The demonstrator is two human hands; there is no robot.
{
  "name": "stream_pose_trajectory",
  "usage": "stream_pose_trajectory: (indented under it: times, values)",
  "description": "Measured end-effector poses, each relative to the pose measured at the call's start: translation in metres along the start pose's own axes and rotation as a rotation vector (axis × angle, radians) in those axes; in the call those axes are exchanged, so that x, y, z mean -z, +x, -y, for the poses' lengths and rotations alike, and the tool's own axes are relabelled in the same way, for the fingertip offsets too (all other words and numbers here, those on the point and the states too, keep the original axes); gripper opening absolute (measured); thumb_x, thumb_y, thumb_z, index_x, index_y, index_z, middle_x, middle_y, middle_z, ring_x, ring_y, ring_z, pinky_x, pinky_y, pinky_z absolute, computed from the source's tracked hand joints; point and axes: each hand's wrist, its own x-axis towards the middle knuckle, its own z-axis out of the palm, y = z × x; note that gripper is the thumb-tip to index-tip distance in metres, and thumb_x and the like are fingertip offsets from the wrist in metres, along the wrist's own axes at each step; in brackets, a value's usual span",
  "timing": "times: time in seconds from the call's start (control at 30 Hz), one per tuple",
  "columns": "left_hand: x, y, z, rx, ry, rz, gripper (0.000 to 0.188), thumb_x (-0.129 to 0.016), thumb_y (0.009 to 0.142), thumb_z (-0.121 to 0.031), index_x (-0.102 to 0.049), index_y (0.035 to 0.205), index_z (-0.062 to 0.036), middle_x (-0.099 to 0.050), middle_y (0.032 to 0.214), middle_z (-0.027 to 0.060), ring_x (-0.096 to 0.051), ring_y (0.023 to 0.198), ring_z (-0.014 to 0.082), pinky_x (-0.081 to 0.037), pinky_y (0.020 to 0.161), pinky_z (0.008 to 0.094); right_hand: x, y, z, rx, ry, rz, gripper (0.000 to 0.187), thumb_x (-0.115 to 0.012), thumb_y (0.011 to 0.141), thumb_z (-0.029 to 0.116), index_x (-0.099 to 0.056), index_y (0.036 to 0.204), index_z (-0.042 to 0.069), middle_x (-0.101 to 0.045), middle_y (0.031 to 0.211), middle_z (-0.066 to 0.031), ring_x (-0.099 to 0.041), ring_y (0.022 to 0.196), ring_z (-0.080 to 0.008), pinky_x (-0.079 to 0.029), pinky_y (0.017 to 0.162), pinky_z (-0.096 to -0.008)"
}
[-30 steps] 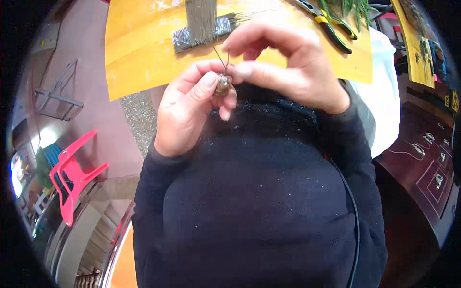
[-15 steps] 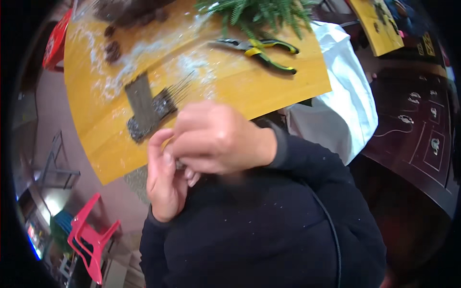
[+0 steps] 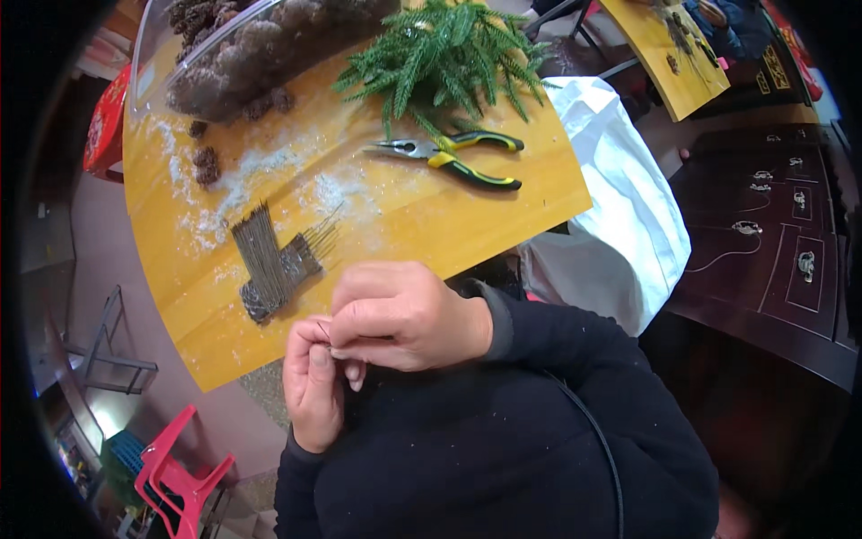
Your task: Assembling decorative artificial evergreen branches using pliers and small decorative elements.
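Note:
My left hand (image 3: 312,391) and my right hand (image 3: 404,314) meet in front of my chest, just off the table's near edge. Fingertips of both are pinched together around a thin dark wire (image 3: 324,329), of which only a short piece shows; the rest is hidden by the fingers. Beyond them on the table lies a bundle of thin straight wires (image 3: 260,256), crossing a second bundle (image 3: 301,258) whose ends fan out. Long-nose pliers (image 3: 458,162) with black and yellow handles rest farther right, jaws pointing left.
Green artificial fir sprigs (image 3: 440,67) are heaped at the table's far side. A clear bin (image 3: 202,54) holds brown pine cones, with loose cones (image 3: 206,165) nearby. White flakes (image 3: 260,166) dust the wooden table (image 3: 404,238). A white bag (image 3: 620,198) hangs at right; a pink stool (image 3: 180,476) stands lower left.
My view has tilted, so the table and its things sit lower in the picture. Both hands stay pinched together, and a sliver of wire now shows between them.

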Motion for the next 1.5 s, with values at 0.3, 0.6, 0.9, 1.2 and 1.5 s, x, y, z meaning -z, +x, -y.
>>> stream_pose_trajectory:
  times: [0.3,0.6,0.9,1.2,1.5]
  values:
    - [-0.017,-0.002,-0.015,-0.013,-0.155,0.001,0.01,-0.047,0.095,-0.016,-0.043,0.094,-0.0066,-0.044,0.088,0.0043,-0.04,0.06,0.0082,-0.036,0.049,0.0209,0.024,0.011,0.016,0.173,-0.2,0.131,0.019,-0.073,0.07,0.012,-0.06,0.082,0.006,-0.056,0.078,-0.0066,-0.057,0.068,-0.0256,-0.046,0.057,-0.0328]
    - [-0.007,-0.022,-0.022,-0.072,-0.12,-0.013,0.013,-0.048,0.095,-0.019,-0.043,0.094,-0.0071,-0.044,0.086,0.0049,-0.039,0.06,0.009,-0.035,0.048,0.02,0.131,0.061,0.008,-0.06,-0.561,-0.353,0.013,-0.063,0.077,-0.001,-0.063,0.089,0.004,-0.06,0.079,-0.0022,-0.057,0.069,-0.0133,-0.046,0.064,-0.0239]
    - [-0.011,-0.061,-0.032,-0.089,-0.107,0.007,0.013,-0.049,0.095,-0.018,-0.046,0.096,-0.0055,-0.047,0.087,0.006,-0.042,0.061,0.0093,-0.038,0.051,0.0208,0.183,0.051,-0.009,-0.336,-1.489,-0.184,0.019,-0.068,0.074,0.027,-0.065,0.082,0.01,-0.062,0.087,-0.0074,-0.059,0.083,-0.0254,-0.049,0.073,-0.0372]
    - [-0.001,-0.089,-0.017,-0.05,-0.146,-0.018,0.01,-0.049,0.094,-0.015,-0.048,0.096,-0.0058,-0.049,0.086,0.0054,-0.043,0.061,0.0091,-0.038,0.051,0.0205,0.145,0.013,0.016,-0.006,-1.305,-0.28,0.016,-0.068,0.066,0.009,-0.064,0.081,0.007,-0.063,0.087,-0.0077,-0.057,0.088,-0.0275,-0.044,0.08,-0.0363]
    - [0.012,-0.199,-0.01,-0.103,-0.191,-0.014,0.009,-0.05,0.094,-0.015,-0.049,0.098,-0.0066,-0.05,0.087,0.0045,-0.044,0.062,0.0082,-0.038,0.051,0.0201,0.067,-0.031,0.15,0.175,-0.919,-0.223,0.028,-0.065,0.073,-0.002,-0.062,0.1,0.003,-0.064,0.09,-0.0066,-0.061,0.085,-0.0168,-0.047,0.078,-0.0266]
